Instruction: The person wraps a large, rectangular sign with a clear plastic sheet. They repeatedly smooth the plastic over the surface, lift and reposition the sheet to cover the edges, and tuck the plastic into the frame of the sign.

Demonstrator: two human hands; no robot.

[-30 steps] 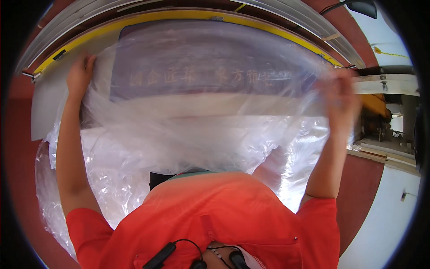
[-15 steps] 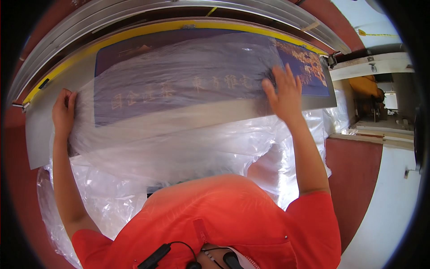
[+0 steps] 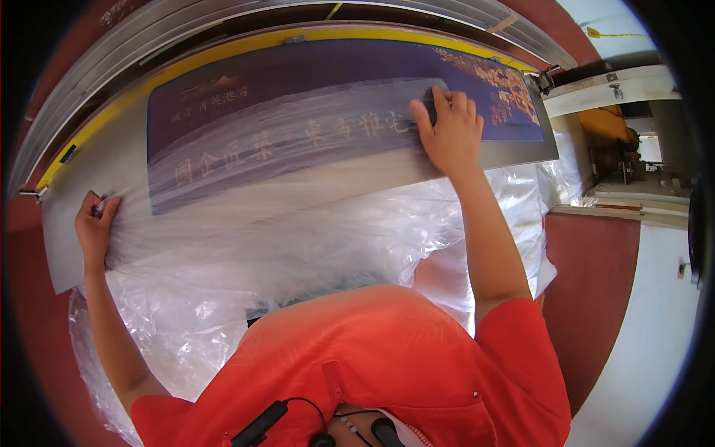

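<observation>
A long panel with a dark blue printed face, gold lettering and a golden tree [image 3: 500, 93] lies across the work surface in front of me. Thin clear plastic film [image 3: 298, 160] covers its lower middle, wrinkled and stretched between my hands. At the panel's left end, my left hand [image 3: 95, 232] pinches a gathered edge of the film between thumb and fingers. My right hand [image 3: 453, 132] is bent over the film's upper right corner, fingers curled onto it; the fingertips are partly hidden.
A yellow strip [image 3: 328, 34] with small metal clips runs along the panel's far edge, and silver rails [image 3: 417, 10] lie behind it. Crumpled clear plastic sheeting [image 3: 179, 320] hangs between the panel and my body. A white-framed opening stands at right, beside red floor [image 3: 588, 276].
The film's upper edge has slid toward me, baring more of the printed face. My left hand has moved nearer to me; my right has shifted left, its spread fingers now curled.
</observation>
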